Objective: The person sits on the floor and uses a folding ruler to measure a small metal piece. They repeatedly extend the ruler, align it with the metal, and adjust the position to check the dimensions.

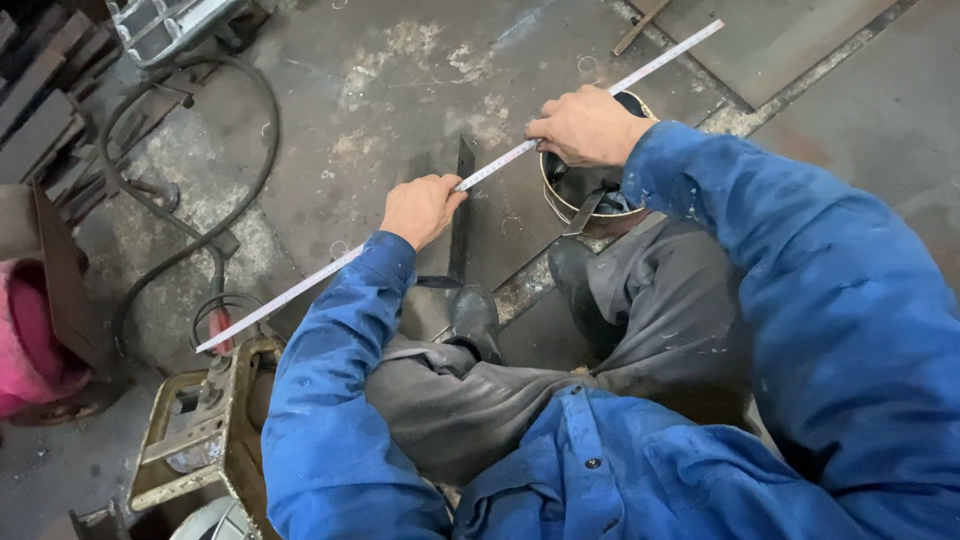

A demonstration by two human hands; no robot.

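1. The left hand [420,208] grips a long folding ruler [300,290] near its middle.
2. The right hand [585,128] closes on it above a metal bucket [575,200], spaced apart so it stays straight over the floor [400,80].

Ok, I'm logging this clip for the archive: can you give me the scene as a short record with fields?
setting: stained metal workshop floor, seen from above
person: seated, blue jacket, grey trousers, black boots
left hand: grips the long white folding rule near its middle
right hand: pinches the same rule further along
rule: held slanted above the floor, over a dark flat metal bar
under right hand: round metal bucket
left side: black cables, stacked metal bars
near left knee: yellowish metal frame
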